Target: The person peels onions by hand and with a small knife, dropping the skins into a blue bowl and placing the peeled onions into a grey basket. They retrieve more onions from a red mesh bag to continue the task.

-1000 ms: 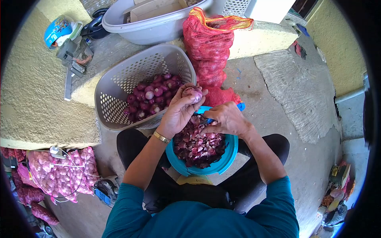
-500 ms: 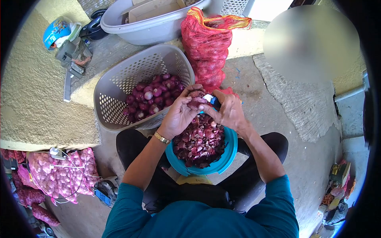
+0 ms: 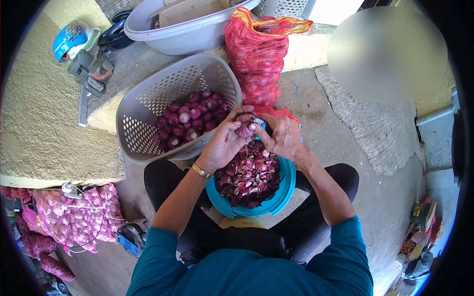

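Note:
My left hand (image 3: 223,140), a gold watch at its wrist, is closed around a red onion (image 3: 243,131) above the basin. My right hand (image 3: 284,137) grips a small knife (image 3: 260,123) with blue on it, its thumb pressed against the onion; the fingers hide most of the knife. Below both hands, a turquoise basin (image 3: 285,195) between my legs holds a heap of dry onion skins (image 3: 249,175). Left of the hands, a grey perforated basket (image 3: 158,81) contains many shiny peeled red onions (image 3: 190,118).
Behind the hands stands a red mesh sack (image 3: 256,69) of onions. A large grey tub (image 3: 192,40) with cardboard inside is at the back. Garlic in a pink net bag (image 3: 81,212) lies at the left, near a weighing scale (image 3: 131,239). A blurred patch covers the upper right.
My right thumb has moved slightly up onto the onion, and the knife has turned a little against it. My left hand keeps its hold in nearly the same place.

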`<state>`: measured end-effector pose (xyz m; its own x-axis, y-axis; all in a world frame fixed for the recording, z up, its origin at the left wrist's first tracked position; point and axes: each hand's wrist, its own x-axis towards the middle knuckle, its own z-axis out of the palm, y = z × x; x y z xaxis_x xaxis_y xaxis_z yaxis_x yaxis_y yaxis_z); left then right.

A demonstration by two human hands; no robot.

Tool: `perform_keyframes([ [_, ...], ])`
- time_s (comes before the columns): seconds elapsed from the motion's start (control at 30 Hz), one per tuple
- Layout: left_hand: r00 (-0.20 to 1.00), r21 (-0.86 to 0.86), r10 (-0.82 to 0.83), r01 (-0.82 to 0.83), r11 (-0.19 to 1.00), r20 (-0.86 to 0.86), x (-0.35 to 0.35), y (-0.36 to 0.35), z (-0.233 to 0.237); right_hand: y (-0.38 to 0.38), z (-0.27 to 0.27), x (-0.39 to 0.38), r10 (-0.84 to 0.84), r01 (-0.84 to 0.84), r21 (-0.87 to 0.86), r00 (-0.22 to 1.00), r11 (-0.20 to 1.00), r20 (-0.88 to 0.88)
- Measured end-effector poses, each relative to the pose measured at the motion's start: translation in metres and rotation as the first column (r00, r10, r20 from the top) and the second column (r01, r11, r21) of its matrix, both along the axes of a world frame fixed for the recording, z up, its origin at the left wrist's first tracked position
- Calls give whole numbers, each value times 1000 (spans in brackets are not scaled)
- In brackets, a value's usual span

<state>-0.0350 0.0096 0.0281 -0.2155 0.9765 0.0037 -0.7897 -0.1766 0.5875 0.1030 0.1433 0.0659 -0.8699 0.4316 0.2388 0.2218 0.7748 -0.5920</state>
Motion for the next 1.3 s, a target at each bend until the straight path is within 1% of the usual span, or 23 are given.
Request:
perform_keyframes([
  [0.07,1000,34,-2,3,999,-24,-1,1,2,1,-4,-1,-9,8,-15,998,1000,-60],
  [0.1,1000,33,-3,4,999,-24,-2,1,3,2,-4,-1,-9,8,-15,998,1000,-60],
  [0.17,998,18,7,-6,1000,-54,-3,1,4,3,-4,0,55,-57,-33,996,998,-64],
  [0.3,1000,31,2,-1,1000,-9,-1,3,-3,7,-3,2,93,-92,12,990,996,-110],
  [0.37,998,48,-15,12,999,64,-6,3,-10,10,0,4,217,-208,153,975,966,-46],
  [0.4,998,49,-15,12,999,64,-6,3,-7,8,0,5,217,-208,154,975,966,-47],
  [0.47,996,-12,69,-68,998,54,-7,3,1,2,1,8,282,-278,209,959,937,10],
  [0.5,996,-13,69,-68,998,52,-8,4,4,3,2,9,282,-278,209,959,938,8],
  [0.57,980,21,96,-101,995,173,-8,6,7,9,5,13,327,-337,233,941,912,81],
  [0.6,980,21,97,-102,995,173,-8,5,7,11,7,15,328,-338,233,941,912,82],
  [0.67,975,30,97,-105,994,200,-8,4,8,16,12,16,426,-432,234,901,871,79],
  [0.7,975,31,98,-106,994,200,-9,3,6,15,14,16,426,-432,235,901,871,79],
  [0.77,980,50,73,-84,995,185,-9,4,-1,12,16,16,262,-270,192,963,944,65],
  [0.8,980,51,73,-84,995,186,-8,4,0,10,15,15,261,-269,193,963,944,66],
  [0.83,987,54,98,-106,993,127,-4,5,0,5,12,12,125,-126,94,992,988,18],
  [0.87,990,58,123,-127,990,68,0,5,1,2,8,10,-20,20,-13,1000,1000,-15],
  [0.9,990,57,121,-125,991,69,3,6,1,1,6,8,-22,21,-14,1000,1000,-14],
  [0.97,991,62,134,-133,989,-15,7,7,1,-1,3,5,-43,45,-105,999,993,22],
  [1.0,991,61,132,-131,989,-15,9,7,-1,-2,0,4,-44,46,-106,999,993,22],
  [1.07,990,52,138,-138,989,-8,10,8,-9,-4,-7,2,-11,8,-31,995,999,-98],
  [1.2,991,104,125,-129,986,46,11,8,-11,-7,-11,0,-12,2,-86,994,996,-111],
  [1.27,992,111,110,-115,987,56,11,6,-2,-6,-10,0,20,-23,-65,999,998,-42],
  [1.3,992,112,111,-116,987,55,10,6,-1,-5,-8,1,21,-24,-65,999,998,-43],
])
